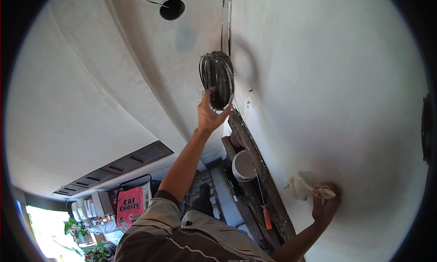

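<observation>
My left hand (210, 114) grips the lower part of a thick coil of dark wire (216, 75), which is raised at the corner where thin cables (230, 29) run along the pale surfaces. My right hand (325, 202) is against the white wall (346, 102) at the lower right, its fingers closed around the pale handle of a brush (300, 189) with light bristles. A loop of thin string lies over that handle. The brush head is close to the wall; whether it touches is hard to tell.
A round dark hole (172, 9) has a cable crossing it. Wooden beams (236, 127), a white bucket (244, 166) and an orange-handled tool (266, 216) are along the wall below my left hand. A pink bag (129, 209), stacked grey items (102, 202) and plants (75, 230) are at lower left.
</observation>
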The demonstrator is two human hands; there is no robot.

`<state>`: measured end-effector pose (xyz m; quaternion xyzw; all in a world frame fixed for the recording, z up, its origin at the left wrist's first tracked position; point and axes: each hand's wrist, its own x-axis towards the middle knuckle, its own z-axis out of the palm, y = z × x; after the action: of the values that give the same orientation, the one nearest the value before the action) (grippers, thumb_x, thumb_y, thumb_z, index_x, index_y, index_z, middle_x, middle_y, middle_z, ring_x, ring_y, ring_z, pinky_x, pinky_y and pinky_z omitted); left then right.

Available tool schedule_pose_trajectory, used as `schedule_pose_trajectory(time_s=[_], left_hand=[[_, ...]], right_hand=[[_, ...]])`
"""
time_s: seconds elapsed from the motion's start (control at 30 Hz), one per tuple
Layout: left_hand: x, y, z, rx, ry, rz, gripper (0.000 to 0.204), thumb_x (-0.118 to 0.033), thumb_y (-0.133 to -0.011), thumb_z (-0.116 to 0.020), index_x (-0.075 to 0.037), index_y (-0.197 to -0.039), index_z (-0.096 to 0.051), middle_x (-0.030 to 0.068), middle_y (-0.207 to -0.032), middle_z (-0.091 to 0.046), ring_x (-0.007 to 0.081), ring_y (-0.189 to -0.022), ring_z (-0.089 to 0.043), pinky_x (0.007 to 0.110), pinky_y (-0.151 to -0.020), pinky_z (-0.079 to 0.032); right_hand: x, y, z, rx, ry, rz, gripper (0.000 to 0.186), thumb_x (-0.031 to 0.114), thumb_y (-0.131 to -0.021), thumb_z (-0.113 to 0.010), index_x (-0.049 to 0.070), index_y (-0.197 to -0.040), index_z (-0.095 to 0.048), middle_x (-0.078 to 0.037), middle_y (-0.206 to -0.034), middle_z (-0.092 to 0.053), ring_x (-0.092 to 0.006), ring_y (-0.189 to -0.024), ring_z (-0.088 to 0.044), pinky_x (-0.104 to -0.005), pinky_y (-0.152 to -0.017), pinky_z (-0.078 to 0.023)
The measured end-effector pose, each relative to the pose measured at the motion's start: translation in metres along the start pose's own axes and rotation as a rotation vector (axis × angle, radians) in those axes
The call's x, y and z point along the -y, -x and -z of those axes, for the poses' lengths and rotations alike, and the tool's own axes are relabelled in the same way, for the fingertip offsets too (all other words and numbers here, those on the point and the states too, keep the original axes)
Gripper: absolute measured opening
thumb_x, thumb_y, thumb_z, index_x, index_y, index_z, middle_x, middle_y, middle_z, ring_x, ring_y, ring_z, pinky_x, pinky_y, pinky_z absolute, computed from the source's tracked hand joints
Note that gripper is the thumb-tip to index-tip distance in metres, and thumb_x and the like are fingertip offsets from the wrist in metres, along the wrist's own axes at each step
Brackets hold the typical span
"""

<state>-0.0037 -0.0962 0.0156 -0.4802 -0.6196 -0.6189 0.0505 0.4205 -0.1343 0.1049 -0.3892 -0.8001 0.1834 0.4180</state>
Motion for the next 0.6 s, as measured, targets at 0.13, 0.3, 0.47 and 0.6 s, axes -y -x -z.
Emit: schedule_pose_trajectory(time_s=[0.13,0.3,0.47,0.6], left_hand=[[0.008,-0.001,0.033,-0.026,0.025,-0.03,0.083,-0.017,-0.064,-0.085,0.006,-0.131,-0.04,0.0179,-0.102,-0.065,0.0236,-0.086,-0.065,0.032,-0.078,-0.052],[0.006,-0.005,0.059,-0.153,0.0,0.054,0.087,-0.018,-0.063,-0.086,0.008,-0.131,-0.039,0.0183,-0.105,-0.064,0.0267,-0.089,-0.066,0.033,-0.082,-0.052],[0.016,-0.027,0.098,-0.252,-0.198,0.075,0.057,-0.012,-0.061,-0.072,0.005,-0.112,-0.055,0.0115,-0.085,-0.066,0.02,-0.075,-0.062,0.032,-0.073,-0.051],[0.032,-0.052,0.144,-0.2,-0.127,0.154,0.035,-0.012,-0.06,-0.068,0.004,-0.09,-0.063,0.0058,-0.072,-0.062,0.0137,-0.065,-0.054,0.029,-0.063,-0.047]], right_hand=[[0.0,-0.001,0.0,0.029,-0.008,-0.053,0.02,0.022,-0.085,-0.067,0.002,-0.084,-0.061,-0.007,-0.078,-0.063,-0.018,-0.073,-0.059,-0.0303,-0.069,-0.046],[0.003,-0.003,0.0,0.016,0.004,-0.014,0.017,0.02,-0.084,-0.068,0.004,-0.082,-0.062,-0.009,-0.079,-0.065,-0.0227,-0.068,-0.062,-0.0325,-0.063,-0.048],[0.002,-0.001,-0.001,-0.006,0.013,-0.017,0.018,0.02,-0.083,-0.068,0.004,-0.084,-0.063,-0.01,-0.078,-0.064,-0.023,-0.068,-0.061,-0.0327,-0.063,-0.048],[0.002,-0.001,-0.002,0.0,0.007,-0.016,0.018,0.02,-0.082,-0.069,0.003,-0.084,-0.063,-0.01,-0.078,-0.064,-0.0233,-0.069,-0.061,-0.0325,-0.064,-0.048]])
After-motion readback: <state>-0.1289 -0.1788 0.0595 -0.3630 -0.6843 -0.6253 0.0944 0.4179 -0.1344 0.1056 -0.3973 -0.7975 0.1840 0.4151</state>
